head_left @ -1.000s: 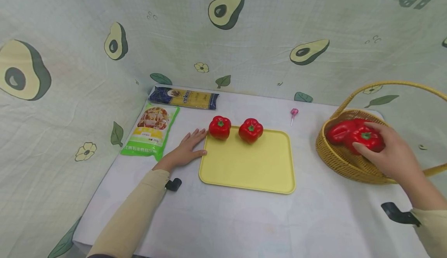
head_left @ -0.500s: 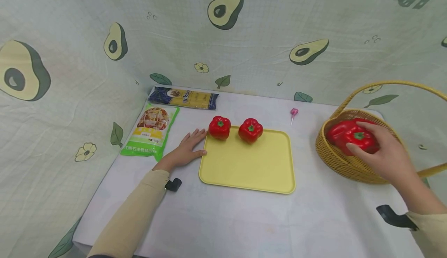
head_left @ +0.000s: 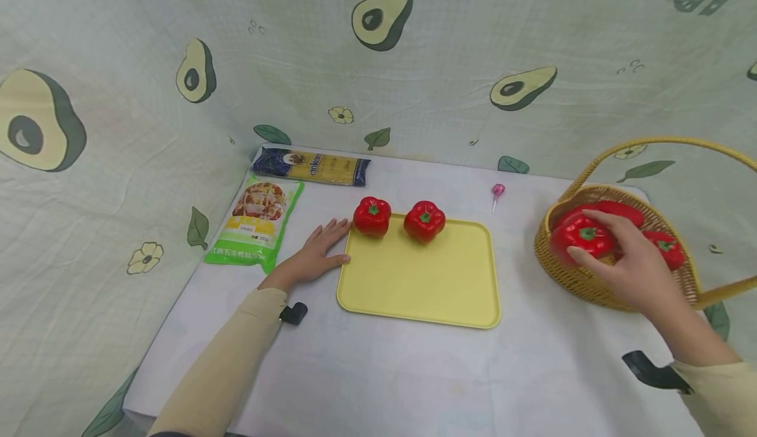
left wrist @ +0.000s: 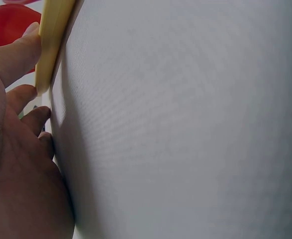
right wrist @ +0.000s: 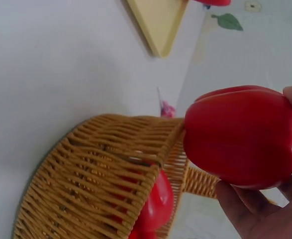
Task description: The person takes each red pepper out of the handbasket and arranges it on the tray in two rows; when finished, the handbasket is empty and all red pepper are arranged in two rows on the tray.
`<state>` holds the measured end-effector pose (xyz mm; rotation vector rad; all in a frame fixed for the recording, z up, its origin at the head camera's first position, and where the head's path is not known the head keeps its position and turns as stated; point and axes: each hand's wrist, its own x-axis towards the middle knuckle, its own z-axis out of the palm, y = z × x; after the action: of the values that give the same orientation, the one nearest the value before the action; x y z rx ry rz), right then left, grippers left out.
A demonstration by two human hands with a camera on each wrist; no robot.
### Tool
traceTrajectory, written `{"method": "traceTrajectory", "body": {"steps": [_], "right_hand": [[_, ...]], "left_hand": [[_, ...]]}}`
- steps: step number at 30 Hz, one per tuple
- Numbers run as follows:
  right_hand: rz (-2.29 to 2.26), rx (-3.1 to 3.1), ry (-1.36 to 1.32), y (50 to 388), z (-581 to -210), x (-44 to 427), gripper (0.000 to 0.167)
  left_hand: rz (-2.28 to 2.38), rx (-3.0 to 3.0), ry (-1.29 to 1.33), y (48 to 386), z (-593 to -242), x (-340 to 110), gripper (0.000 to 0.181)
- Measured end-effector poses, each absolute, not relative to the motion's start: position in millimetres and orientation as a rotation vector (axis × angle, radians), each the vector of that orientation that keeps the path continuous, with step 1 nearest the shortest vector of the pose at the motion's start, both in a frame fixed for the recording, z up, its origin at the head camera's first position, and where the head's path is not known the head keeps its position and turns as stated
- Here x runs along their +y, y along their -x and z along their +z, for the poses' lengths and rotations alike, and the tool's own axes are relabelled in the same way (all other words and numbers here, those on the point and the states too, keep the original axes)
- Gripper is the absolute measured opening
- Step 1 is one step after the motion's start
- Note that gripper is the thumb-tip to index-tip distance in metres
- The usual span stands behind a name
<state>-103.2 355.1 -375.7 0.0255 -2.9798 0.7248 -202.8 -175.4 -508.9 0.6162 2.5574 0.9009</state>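
My right hand (head_left: 639, 266) grips a red bell pepper (head_left: 582, 238) by its sides, stem facing up. In the right wrist view this bell pepper (right wrist: 243, 137) is lifted above the rim of the wicker basket (right wrist: 101, 174). More red peppers (head_left: 667, 248) lie inside the basket (head_left: 568, 282), partly hidden by the hand. My left hand (head_left: 313, 256) rests flat on the table, its fingertips touching the left edge of the yellow tray (head_left: 420, 286). On the tray's far edge sit two red bell peppers, one at the corner (head_left: 372, 217) and one beside it (head_left: 424, 221).
A green food bag (head_left: 254, 223) lies left of the tray, with a blue and yellow pasta packet (head_left: 313, 165) behind it. A pink lollipop (head_left: 498, 190) lies between tray and basket. The basket's tall handle (head_left: 668, 140) arches over it.
My right hand has lifted the bell pepper and moved it left within the basket area, uncovering another pepper at the basket's right side. The left hand has stayed still.
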Motion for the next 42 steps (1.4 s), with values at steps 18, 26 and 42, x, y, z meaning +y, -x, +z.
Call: {"method": "traceTrajectory", "body": {"steps": [18,26,42], "right_hand": [[0.794,-2.951,-0.119,106.8,-390.0,323.8,0.083],[0.822,-2.960,-0.164,110.2,-404.4,313.6,0.083],[0.958,-2.954,-0.184,124.7,-426.5,288.7,0.075]], "left_hand": [[0.890,2.558,-0.613,202.7,-508.0,-174.3,0.079],[0.887,2.554,-0.611,202.8,-507.5,-173.6,0.079],[0.900,2.552,-0.608,201.3,-505.5,-174.1,0.081]]}}
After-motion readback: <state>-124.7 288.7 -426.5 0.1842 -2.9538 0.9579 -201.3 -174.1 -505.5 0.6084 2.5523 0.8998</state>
